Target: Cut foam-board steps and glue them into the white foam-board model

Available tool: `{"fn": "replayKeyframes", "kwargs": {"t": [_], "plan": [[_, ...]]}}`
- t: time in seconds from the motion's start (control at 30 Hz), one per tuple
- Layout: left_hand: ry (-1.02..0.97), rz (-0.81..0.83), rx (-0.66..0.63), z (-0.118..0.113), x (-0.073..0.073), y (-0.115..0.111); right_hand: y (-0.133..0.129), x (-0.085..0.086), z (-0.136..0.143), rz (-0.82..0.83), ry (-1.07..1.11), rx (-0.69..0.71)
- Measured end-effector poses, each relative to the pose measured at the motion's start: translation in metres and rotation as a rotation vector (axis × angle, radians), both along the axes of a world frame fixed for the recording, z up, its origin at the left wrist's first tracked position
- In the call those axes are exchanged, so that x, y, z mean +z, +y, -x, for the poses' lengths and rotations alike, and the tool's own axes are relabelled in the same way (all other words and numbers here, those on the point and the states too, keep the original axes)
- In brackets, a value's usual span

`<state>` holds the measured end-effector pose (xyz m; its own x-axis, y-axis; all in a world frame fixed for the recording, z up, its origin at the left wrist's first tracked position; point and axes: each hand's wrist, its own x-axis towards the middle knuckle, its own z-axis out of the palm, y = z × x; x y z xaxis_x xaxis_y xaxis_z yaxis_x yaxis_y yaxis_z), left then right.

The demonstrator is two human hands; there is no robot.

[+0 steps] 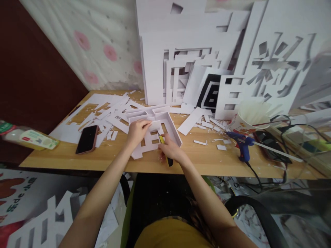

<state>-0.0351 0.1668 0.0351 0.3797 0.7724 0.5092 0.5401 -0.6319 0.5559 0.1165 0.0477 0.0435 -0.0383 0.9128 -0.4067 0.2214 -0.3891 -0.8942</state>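
A white foam-board character with raised side walls [173, 128] lies on the wooden table in front of me. My left hand [138, 132] is over its left part, thumb and fingers pinched on a small white strip [154, 126]. Wrapped round a yellow and black utility knife [169, 161], my right hand [170, 148] is at the front right of the character, with the knife's yellow front end near its inner cutouts. The blade's tip is too small to make out.
A phone [87, 139] and white scraps [111, 117] are at the left, beside a bottle [33, 137]. To the right are a blue glue gun [243, 144], a paper cup of white sticks [243, 120] and cables. Cut foam boards [155, 34] stand behind.
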Motion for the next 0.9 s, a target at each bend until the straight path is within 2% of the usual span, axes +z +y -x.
{"fn": "replayKeyframes", "kwargs": {"t": [0.43,0.9], "plan": [[-0.003,0.019,-0.007,-0.0013,0.0067,-0.0036,-0.0024,0.0049,-0.0009,0.012,-0.013,-0.017],[-0.016,0.039,-0.012,-0.0011,0.0054,-0.0028,-0.0004,0.0024,0.0014,0.025,-0.020,-0.025]]}}
